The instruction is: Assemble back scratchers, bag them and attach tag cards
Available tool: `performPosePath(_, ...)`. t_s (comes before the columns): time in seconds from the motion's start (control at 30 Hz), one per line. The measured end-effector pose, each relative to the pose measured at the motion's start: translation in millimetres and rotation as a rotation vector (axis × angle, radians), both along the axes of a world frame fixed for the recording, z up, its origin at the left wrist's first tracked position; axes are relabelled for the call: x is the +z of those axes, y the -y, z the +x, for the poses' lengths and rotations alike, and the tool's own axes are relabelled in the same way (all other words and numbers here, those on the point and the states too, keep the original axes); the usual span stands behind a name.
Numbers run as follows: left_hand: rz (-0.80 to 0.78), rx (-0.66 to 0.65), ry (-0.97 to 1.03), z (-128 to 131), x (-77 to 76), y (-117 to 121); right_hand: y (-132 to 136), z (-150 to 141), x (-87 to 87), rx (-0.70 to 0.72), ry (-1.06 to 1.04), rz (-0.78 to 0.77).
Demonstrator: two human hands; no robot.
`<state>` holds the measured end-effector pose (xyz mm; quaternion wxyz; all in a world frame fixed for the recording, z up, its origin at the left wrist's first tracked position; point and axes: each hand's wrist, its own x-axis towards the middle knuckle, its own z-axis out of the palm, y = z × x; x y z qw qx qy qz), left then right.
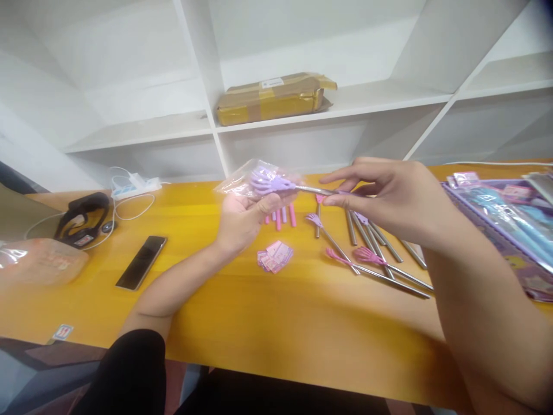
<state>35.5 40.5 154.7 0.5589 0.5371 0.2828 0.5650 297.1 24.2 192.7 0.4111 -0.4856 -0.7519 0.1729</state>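
Note:
My left hand (246, 222) is closed on a clear plastic bag (235, 180), its thumb beside the purple head of a back scratcher (272, 181). That head overlaps the bag; how far inside it lies I cannot tell. Thumb and fingers of my right hand (367, 187) pinch the scratcher's metal rod, which points to the right. Below on the table lie several more back scratchers with pink heads (369, 255) or purple heads (314, 219), along with metal rods. Pink and purple tubes (279, 219) show under my left hand, and a small pile of printed cards (275, 257) lies nearer me.
A purple basket (484, 245) of bagged items stands at the right. To the left are a phone (141, 263), a black strapped device (82, 222), a power strip (136, 187) and a translucent bag (43, 260). A taped carton (274, 101) sits on the shelf behind.

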Motion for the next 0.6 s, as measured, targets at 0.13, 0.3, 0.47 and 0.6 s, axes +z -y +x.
performPosePath(0.13, 0.073, -0.102, -0.028, 4.1, -13.4, -0.9, 1.8, -9.1, -5.4, 0.014, -0.049, -0.072)
performPosePath(0.3, 0.082, -0.139, -0.15, 7.1, -28.8, -2.9, 4.7, -17.8, -10.5, 0.029, -0.037, -0.053)
performPosePath(0.47, 0.071, -0.075, -0.317, 9.9, -31.1, -2.6, 5.9, -27.7, -14.5, -0.001, -0.008, 0.018)
performPosePath(0.6, 0.034, -0.156, -0.204, 13.2, -28.9, -2.7, 5.6, -34.6, -18.7, -0.004, 0.016, 0.055)
